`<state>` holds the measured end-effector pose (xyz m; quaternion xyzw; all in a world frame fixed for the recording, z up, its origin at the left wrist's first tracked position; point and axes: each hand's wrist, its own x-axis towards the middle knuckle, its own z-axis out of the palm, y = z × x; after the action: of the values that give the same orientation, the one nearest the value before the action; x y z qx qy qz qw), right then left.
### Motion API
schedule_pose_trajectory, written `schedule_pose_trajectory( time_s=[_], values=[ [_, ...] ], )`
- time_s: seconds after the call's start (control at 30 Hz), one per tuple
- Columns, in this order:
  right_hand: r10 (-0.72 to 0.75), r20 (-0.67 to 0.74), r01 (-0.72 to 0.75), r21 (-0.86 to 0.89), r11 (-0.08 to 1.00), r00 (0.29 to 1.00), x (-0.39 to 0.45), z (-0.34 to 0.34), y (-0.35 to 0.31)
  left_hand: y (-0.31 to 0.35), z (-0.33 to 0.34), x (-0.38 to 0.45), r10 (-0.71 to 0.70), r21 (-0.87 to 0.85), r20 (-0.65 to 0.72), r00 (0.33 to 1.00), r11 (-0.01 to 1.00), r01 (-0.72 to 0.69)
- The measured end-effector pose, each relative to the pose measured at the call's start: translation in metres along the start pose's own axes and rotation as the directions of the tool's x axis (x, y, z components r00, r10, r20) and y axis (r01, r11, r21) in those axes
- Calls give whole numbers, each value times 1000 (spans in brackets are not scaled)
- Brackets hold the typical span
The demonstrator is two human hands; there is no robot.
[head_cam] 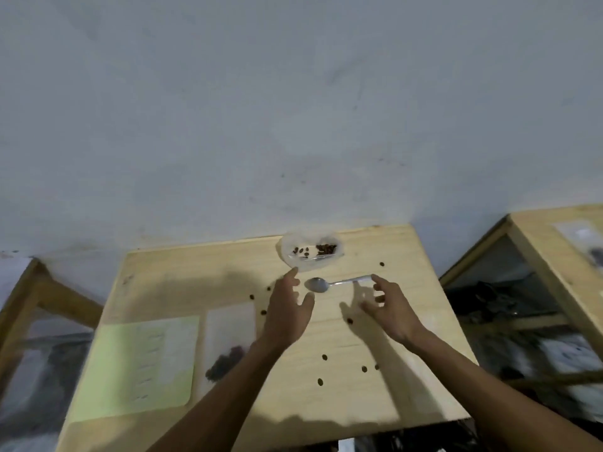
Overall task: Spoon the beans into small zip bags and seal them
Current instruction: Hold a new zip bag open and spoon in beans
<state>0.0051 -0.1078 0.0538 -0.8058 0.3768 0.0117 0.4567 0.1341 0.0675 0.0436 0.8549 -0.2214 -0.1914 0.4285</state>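
A metal spoon (336, 283) lies on the wooden table (408, 386), bowl to the left. My left hand (288, 308) hovers just left of the spoon's bowl with fingers spread, holding nothing. My right hand (388, 305) is beside the spoon's handle end, fingers loosely bent and empty. Beyond the spoon, at the table's far edge, sits a clear bag (311, 251) holding dark beans. A second clear zip bag (228, 347) with beans in its lower part lies flat at the left. Several loose beans (324, 357) are scattered over the tabletop.
A pale green sheet (143, 363) lies at the table's left front. Wooden racks stand to the left (29, 298) and right (554, 256), the right one holding dark items. A grey wall (293, 109) rises directly behind the table.
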Motion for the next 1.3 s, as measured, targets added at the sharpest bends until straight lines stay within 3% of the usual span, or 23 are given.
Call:
schedule_pose_trajectory(
  time_s=[0.07,0.13,0.33,0.53,0.7,0.8,0.87,1.1,1.3],
  values=[
    [61,-60,-61,9,998,996,0,-24,22,18,30,6,-62,-99,115,991,992,73],
    [122,-99,-124,-9,992,988,-2,-44,46,34,60,7,-138,-93,255,957,982,166],
    [271,-123,-286,-127,950,955,-18,-68,108,56,129,-6,-283,-25,591,755,930,367],
    [342,-126,-362,-230,903,931,-28,-52,130,61,161,-17,-360,-33,609,706,879,476],
    [362,-199,-357,65,932,911,-26,-35,152,63,165,-20,-391,-105,592,705,830,548],
    [408,-231,-337,294,895,883,-29,-38,144,60,162,-20,-426,-199,597,680,743,640],
    [408,-206,-307,392,867,889,-28,-43,134,61,158,-20,-405,-261,579,708,731,631],
    [164,-168,-55,515,856,972,-19,-72,66,85,116,-3,-194,-387,316,929,867,313],
    [-116,-109,153,459,875,987,-11,-76,-1,101,50,27,12,-345,92,996,938,20]
  ],
)
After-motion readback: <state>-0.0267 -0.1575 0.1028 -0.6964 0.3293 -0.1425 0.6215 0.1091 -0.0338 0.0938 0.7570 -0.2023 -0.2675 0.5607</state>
